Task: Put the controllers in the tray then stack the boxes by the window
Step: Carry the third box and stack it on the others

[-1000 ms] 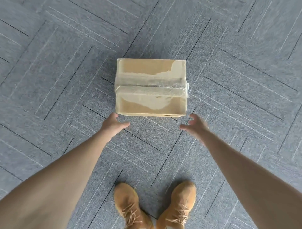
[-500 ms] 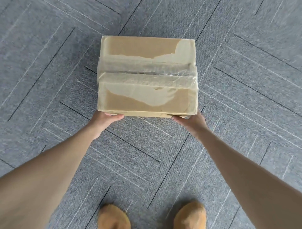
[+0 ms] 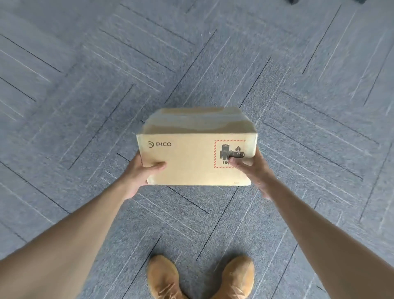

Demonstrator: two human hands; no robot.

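Observation:
A brown cardboard box (image 3: 191, 155) with a PICO logo and a red-bordered battery warning label is held in the air in front of me, its printed side facing me. My left hand (image 3: 141, 170) grips its lower left corner, thumb on the printed face. My right hand (image 3: 253, 168) grips the lower right side, thumb over the label. The taped top of the box is seen at a shallow angle. No controllers, tray or window are in view.
Grey carpet tiles (image 3: 85, 85) with diagonal line patterns cover the floor all around. My two tan boots (image 3: 200, 277) stand at the bottom edge. Dark objects (image 3: 292, 1) peek in at the top right edge.
Both hands reached the box on the floor, took hold of its near edge and lifted it. The box now hangs above the carpet with its printed side turned toward me.

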